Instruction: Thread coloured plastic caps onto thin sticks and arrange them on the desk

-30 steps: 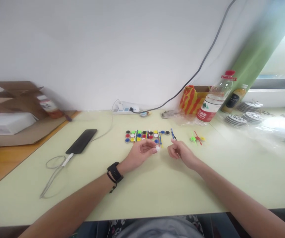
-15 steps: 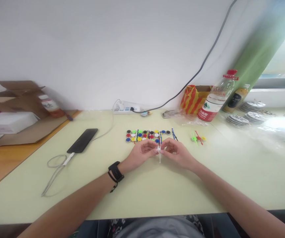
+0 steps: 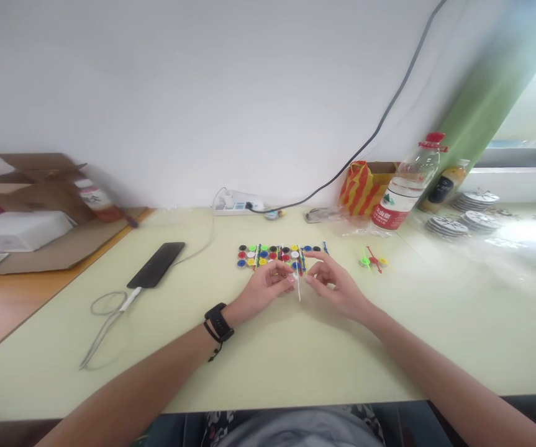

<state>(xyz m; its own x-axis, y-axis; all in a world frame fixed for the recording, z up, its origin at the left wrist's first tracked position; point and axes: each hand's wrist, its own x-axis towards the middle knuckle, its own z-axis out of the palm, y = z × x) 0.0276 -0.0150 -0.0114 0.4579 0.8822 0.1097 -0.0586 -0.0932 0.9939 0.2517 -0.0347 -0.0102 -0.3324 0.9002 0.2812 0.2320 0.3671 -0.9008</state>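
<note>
My left hand pinches a small clear and white round piece with a thin white pointer standing out from it. Just to its right, my right hand has its thumb and index finger apart, with nothing visible between them. Beyond the hands lie rows of small coloured discs in black, red, blue, yellow, green and white, with thin coloured pointers among them. A separate group to the right has a red pointer, a green one and a yellow disc.
A black phone with a cable lies at left, near a cardboard box. A power strip sits against the wall. At right stand a large water bottle, a striped bag and stacked white discs.
My right thumb and index finger have come away from the white piece and spread apart. The left hand keeps the piece, whose white pointer now leans slightly.
</note>
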